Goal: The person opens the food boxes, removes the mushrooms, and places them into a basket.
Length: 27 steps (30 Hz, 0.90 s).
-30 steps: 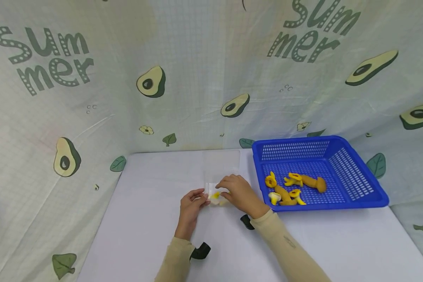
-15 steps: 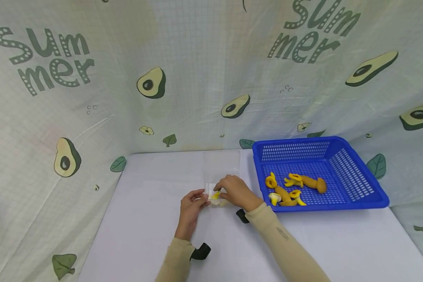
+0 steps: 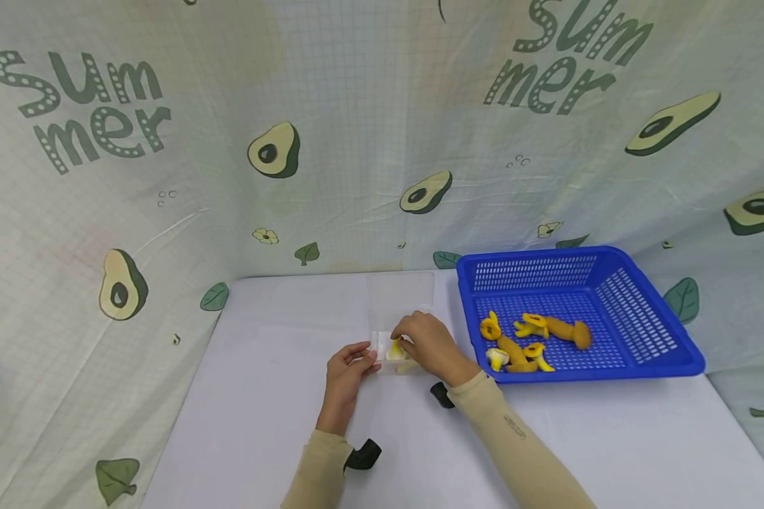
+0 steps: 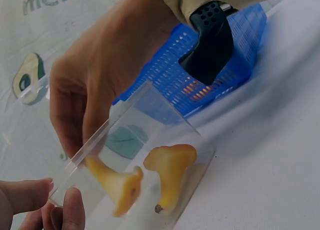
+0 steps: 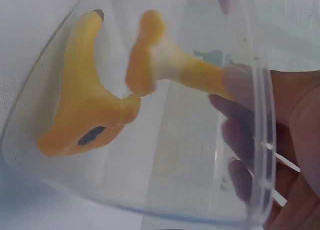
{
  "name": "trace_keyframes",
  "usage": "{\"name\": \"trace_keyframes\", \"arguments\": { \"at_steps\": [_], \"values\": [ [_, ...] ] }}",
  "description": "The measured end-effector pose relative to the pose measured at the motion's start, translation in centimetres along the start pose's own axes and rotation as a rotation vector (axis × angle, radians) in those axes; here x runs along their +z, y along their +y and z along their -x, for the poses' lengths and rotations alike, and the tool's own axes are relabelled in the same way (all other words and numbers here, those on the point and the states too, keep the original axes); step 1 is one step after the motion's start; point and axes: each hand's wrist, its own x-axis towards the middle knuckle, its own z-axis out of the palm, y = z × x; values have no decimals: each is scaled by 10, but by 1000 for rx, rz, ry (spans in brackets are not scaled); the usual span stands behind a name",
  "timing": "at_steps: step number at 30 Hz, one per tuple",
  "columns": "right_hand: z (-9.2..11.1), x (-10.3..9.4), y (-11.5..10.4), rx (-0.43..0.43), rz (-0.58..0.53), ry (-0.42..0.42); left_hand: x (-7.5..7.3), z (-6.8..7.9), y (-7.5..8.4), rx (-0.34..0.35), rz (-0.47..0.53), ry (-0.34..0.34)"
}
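A clear plastic box (image 3: 385, 367) with its lid (image 3: 400, 291) folded back stands mid-table in the head view. My left hand (image 3: 342, 385) pinches its left wall between thumb and fingers. My right hand (image 3: 431, 348) reaches over the rim into the box. Through the clear wall, the right wrist view shows these fingers pinching the stem of a yellow toy mushroom (image 5: 170, 64), held tilted. A second yellow toy mushroom (image 5: 82, 104) lies beside it at the box's bottom, also seen in the left wrist view as a yellow mushroom (image 4: 172, 172).
To the right, a blue plastic basket (image 3: 637, 311) holds several yellow and brown toy mushrooms (image 3: 566, 331). Its near left corner lies close to my right wrist. Dark straps (image 3: 363, 454) sit on both wrists. A printed curtain (image 3: 344, 141) hangs behind the white table (image 3: 261, 424).
My right hand dips a little left, then shifts slightly back right, and the yellow mushroom at its fingertips moves right within the box. My left hand and the box stay in place.
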Motion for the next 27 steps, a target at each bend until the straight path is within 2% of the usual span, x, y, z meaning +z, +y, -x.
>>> {"name": "trace_keyframes", "arguments": {
  "at_steps": [8,15,27],
  "values": [
    [14,-15,1,-91,-64,267,0,1,1,1,-13,1],
    [37,-35,2,-83,-93,428,1,0,1,1,-19,0],
    [80,-62,17,-44,-94,584,1,1,1,4,-21,5]
  ]
}}
